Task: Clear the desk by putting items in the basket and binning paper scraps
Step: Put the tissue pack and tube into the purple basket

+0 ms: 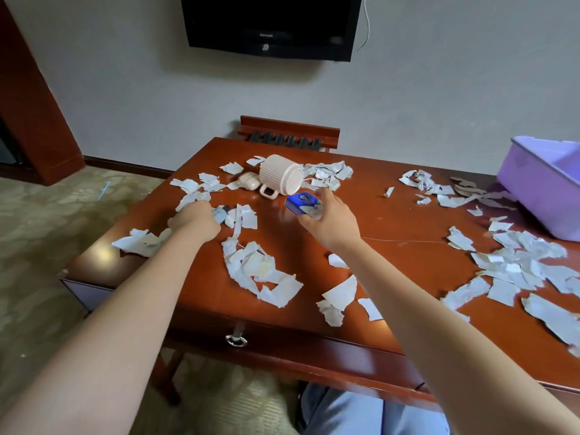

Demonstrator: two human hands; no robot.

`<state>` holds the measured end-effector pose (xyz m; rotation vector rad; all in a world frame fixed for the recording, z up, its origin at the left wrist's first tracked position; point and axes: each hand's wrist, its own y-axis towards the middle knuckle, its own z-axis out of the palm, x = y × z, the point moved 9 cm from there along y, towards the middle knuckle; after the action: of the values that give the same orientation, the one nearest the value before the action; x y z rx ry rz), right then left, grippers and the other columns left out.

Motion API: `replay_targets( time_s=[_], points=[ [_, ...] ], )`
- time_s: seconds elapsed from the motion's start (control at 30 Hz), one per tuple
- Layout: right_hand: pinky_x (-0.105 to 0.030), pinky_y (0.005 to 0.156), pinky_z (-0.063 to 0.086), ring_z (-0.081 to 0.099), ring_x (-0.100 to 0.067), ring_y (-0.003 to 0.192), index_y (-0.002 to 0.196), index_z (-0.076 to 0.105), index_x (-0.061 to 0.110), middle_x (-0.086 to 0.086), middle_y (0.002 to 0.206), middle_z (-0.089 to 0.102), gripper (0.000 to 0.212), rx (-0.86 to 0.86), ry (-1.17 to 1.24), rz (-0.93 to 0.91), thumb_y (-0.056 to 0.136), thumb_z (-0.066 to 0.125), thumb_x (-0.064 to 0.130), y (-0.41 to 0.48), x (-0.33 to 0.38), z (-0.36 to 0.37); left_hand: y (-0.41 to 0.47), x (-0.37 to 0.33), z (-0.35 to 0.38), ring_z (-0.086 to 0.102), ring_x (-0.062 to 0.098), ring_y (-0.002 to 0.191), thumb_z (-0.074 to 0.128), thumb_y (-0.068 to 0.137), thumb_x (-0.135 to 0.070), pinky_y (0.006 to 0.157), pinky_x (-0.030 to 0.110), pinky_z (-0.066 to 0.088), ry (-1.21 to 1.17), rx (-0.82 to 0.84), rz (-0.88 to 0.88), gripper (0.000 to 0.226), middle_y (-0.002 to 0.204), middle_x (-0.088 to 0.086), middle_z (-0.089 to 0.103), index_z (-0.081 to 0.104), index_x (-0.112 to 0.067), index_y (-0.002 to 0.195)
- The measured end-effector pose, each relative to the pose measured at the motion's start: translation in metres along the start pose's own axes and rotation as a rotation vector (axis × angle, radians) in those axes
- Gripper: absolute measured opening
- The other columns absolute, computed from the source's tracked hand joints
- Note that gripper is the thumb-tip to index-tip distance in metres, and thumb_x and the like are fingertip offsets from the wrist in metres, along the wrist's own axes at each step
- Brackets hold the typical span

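Paper scraps (260, 271) litter the desk (392, 221) from its front edge back. The left hand (194, 219) lies curled on scraps, fingers hidden, so I cannot tell if it grips any; the right hand (329, 221) pinches a blue box (302, 203) above the desk's middle. Behind, a mug (281, 174) lies on its side, mouth turned away, beside a small case (249, 180); the basket (539, 189) stands far right, its inside mostly hidden.
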<state>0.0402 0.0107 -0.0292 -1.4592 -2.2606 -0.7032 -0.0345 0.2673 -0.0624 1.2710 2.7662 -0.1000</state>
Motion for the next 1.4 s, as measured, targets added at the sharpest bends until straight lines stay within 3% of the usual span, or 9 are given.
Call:
replay_targets(
  time_s=[0.1,0.3,0.5,0.63,0.87,1.0,1.1,1.27,1.4],
  points=[
    [-0.032,0.079,0.054,0.057,-0.021,0.114,0.139,0.037,0.021,-0.005,0.133,0.054,0.061,-0.010,0.029,0.000,0.087,0.062,0.043,-0.001,0.000,-0.004,-0.005,-0.003,-0.011,0.060,0.029,0.097,0.058,0.091,-0.025,0.067,0.032,0.048,-0.053,-0.051,0.021,0.037,0.112,0.014,0.060,0.051,-0.011,0.124],
    [-0.028,0.073,0.053,0.057,-0.021,0.113,0.141,0.036,0.021,-0.006,0.134,0.053,0.062,-0.069,0.085,0.028,0.088,0.063,0.038,-0.002,-0.005,-0.024,-0.022,-0.035,-0.060,0.061,0.030,0.099,0.062,0.089,-0.029,0.070,0.035,0.051,-0.231,-0.194,0.097,0.038,0.114,0.015,0.060,0.052,-0.010,0.120],
    [-0.028,0.074,0.045,0.054,-0.025,0.116,0.139,0.038,0.016,-0.009,0.136,0.052,0.058,-0.169,0.059,0.041,0.089,0.062,0.035,-0.009,-0.029,-0.079,-0.049,-0.115,-0.092,0.059,0.029,0.100,0.068,0.084,-0.027,0.078,0.039,0.055,-0.341,-0.223,0.279,0.036,0.113,0.011,0.061,0.055,-0.014,0.115],
    [-0.030,0.071,0.043,0.058,-0.026,0.107,0.133,0.043,0.015,-0.010,0.127,0.057,0.054,-0.249,0.073,0.090,0.087,0.063,0.035,-0.018,-0.064,-0.123,-0.071,-0.184,-0.105,0.057,0.030,0.106,0.067,0.084,-0.023,0.076,0.036,0.050,-0.345,-0.228,0.404,0.036,0.119,0.012,0.060,0.055,-0.013,0.118],
    [-0.032,0.074,0.040,0.057,-0.030,0.104,0.130,0.046,0.016,-0.011,0.122,0.057,0.051,-0.382,0.010,0.210,0.085,0.063,0.034,-0.032,-0.144,-0.210,-0.109,-0.310,-0.112,0.058,0.029,0.102,0.067,0.083,-0.024,0.077,0.034,0.050,-0.457,-0.189,0.605,0.032,0.113,0.011,0.062,0.059,-0.011,0.111],
    [-0.038,0.077,0.047,0.058,-0.033,0.101,0.128,0.046,0.016,-0.012,0.122,0.057,0.049,-0.454,-0.001,0.283,0.085,0.061,0.032,-0.033,-0.194,-0.262,-0.129,-0.386,-0.113,0.059,0.027,0.097,0.066,0.085,-0.026,0.074,0.033,0.050,-0.524,-0.143,0.682,0.033,0.114,0.012,0.062,0.057,-0.010,0.113],
    [-0.036,0.077,0.043,0.056,-0.034,0.107,0.130,0.044,0.014,-0.013,0.124,0.057,0.051,-0.514,-0.018,0.333,0.086,0.061,0.032,-0.033,-0.231,-0.299,-0.138,-0.440,-0.110,0.055,0.022,0.084,0.066,0.084,-0.023,0.068,0.030,0.046,-0.575,-0.106,0.717,0.026,0.108,0.011,0.063,0.059,-0.011,0.106],
    [-0.036,0.078,0.039,0.052,-0.035,0.115,0.134,0.040,0.012,-0.015,0.128,0.055,0.055,-0.561,-0.054,0.429,0.087,0.062,0.031,-0.029,-0.299,-0.349,-0.142,-0.522,-0.106,0.054,0.026,0.079,0.064,0.082,-0.027,0.065,0.028,0.042,-0.713,-0.018,0.696,0.028,0.094,0.008,0.058,0.059,-0.007,0.101],
    [-0.036,0.077,0.042,0.055,-0.035,0.111,0.132,0.040,0.010,-0.015,0.126,0.057,0.055,-0.597,-0.044,0.521,0.085,0.063,0.028,-0.025,-0.352,-0.379,-0.146,-0.582,-0.101,0.046,0.021,0.065,0.064,0.077,-0.025,0.050,0.023,0.033,-0.788,0.064,0.718,0.022,0.073,0.002,0.049,0.049,-0.009,0.075]
  ],
)
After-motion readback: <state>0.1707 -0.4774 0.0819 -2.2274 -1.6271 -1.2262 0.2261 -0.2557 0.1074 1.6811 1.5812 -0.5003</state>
